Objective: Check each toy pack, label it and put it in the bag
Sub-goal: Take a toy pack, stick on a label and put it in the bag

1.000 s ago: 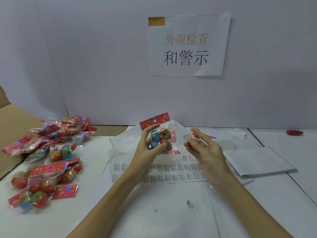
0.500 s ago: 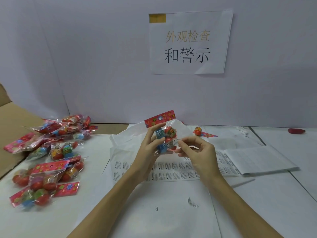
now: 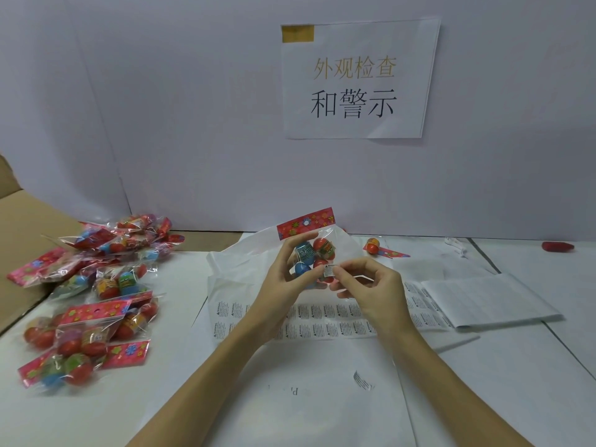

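Since half a second ago little has shifted: the right hand [image 3: 371, 287] has pressed its small warning label [image 3: 329, 270] closer against the front of the toy pack [image 3: 314, 253], where before it was only just arriving; the left hand [image 3: 283, 282] keeps the same hold; the pack is lifted above the white bag [image 3: 238, 269], which lies crumpled on the table [image 3: 532, 366] with its mouth toward the back wall; open tabletop lies near the forearms and to the right of them, while the left side is crowded by a heap of toy packs [image 3: 93, 291] reaching almost to the cardboard box [image 3: 22, 240] at the table's left edge; a sheet of labels [image 3: 322, 321] runs across beneath both wrists, and folded papers [image 3: 483, 298] lie just right of it; the left hand's thumb and curled fingers grip the pack's left side, palm turned inward; the right hand's thumb and forefinger pinch the label, its other fingers loosely curled; both forearms angle up from the lower edge and meet at the pack.
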